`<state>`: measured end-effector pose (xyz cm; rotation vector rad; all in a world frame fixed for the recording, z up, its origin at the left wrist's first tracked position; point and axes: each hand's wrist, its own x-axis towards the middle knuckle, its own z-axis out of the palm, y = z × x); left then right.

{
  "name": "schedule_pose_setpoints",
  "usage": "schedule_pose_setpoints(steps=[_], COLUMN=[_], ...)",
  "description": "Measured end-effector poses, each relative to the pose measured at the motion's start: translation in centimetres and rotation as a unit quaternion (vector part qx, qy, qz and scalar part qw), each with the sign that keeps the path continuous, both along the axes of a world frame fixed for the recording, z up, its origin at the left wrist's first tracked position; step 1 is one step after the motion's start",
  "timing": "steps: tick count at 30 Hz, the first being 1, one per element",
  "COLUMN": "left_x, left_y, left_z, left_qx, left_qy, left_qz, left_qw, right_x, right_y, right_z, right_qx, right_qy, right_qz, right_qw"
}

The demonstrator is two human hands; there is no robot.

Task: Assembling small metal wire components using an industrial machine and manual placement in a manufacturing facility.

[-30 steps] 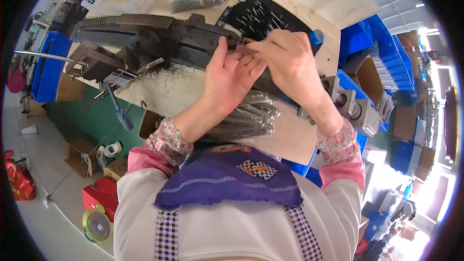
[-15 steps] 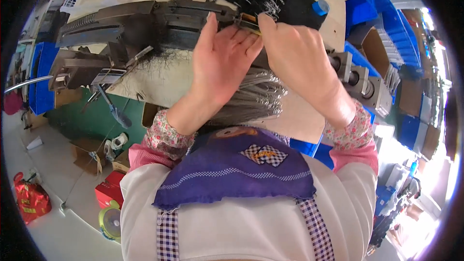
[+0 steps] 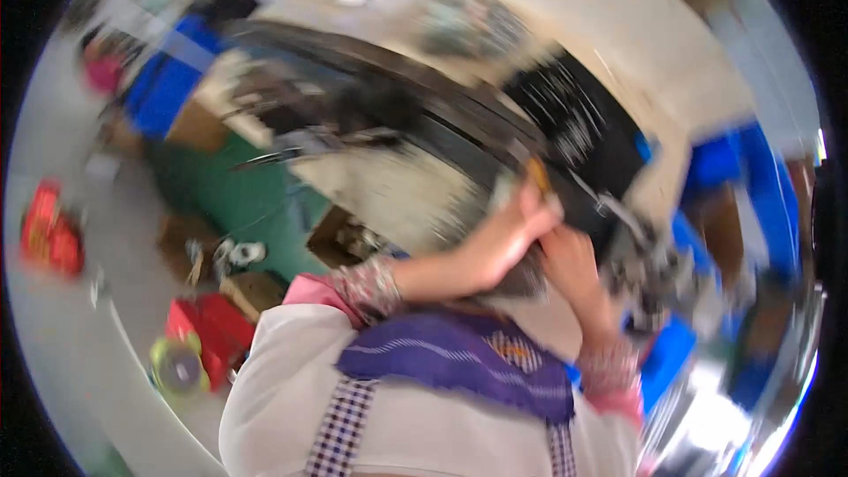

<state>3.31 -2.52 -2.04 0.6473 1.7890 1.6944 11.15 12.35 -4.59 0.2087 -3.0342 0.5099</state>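
Both hands blurred, left hand and right hand at dark frame

A red package lies on the floor at far left; brown cardboard boxes stand nearer.

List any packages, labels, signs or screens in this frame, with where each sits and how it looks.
The frame is badly blurred; no label, sign or screen can be made out.
Red box: floor, lower left, blocky, bright red.
Cardboard boxes: floor beside the green mat, brown, open-topped.
Blue bins: right side, stacked, rectangular.
Red bag or package: far left on the floor, shape unclear.
Both hands are at the dark long part, not on any package.
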Motion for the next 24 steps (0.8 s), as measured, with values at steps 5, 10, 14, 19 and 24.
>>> schedule_pose_setpoints(steps=[5, 10, 14, 19, 24], left_x=[-0.8, -5.5, -7.6, -4.9, -0.6], left_y=[-9.5, -24.1, -35.2, -25.7, -10.8], left_z=[1.0, -3.8, -5.3, -4.2, 3.4], left_qx=[0.008, -0.565, -0.520, -0.497, -0.044], left_qy=[0.296, 0.430, 0.225, 0.317, 0.488], left_qz=[0.048, 0.363, 0.481, 0.453, 0.119], left_qw=[0.954, 0.603, 0.669, 0.669, 0.863], right_x=[-0.2, 1.5, 3.3, 5.5, 3.9], right_y=[0.0, -1.5, -1.9, 0.7, 0.9], right_z=[0.1, 0.6, 2.1, 5.4, 10.0], right_qx=[-0.105, -0.278, -0.351, -0.350, -0.360], right_qy=[0.026, -0.002, 0.061, 0.224, 0.192], right_qz=[0.001, -0.076, -0.153, -0.226, -0.171], right_qw=[0.994, 0.957, 0.922, 0.881, 0.897])
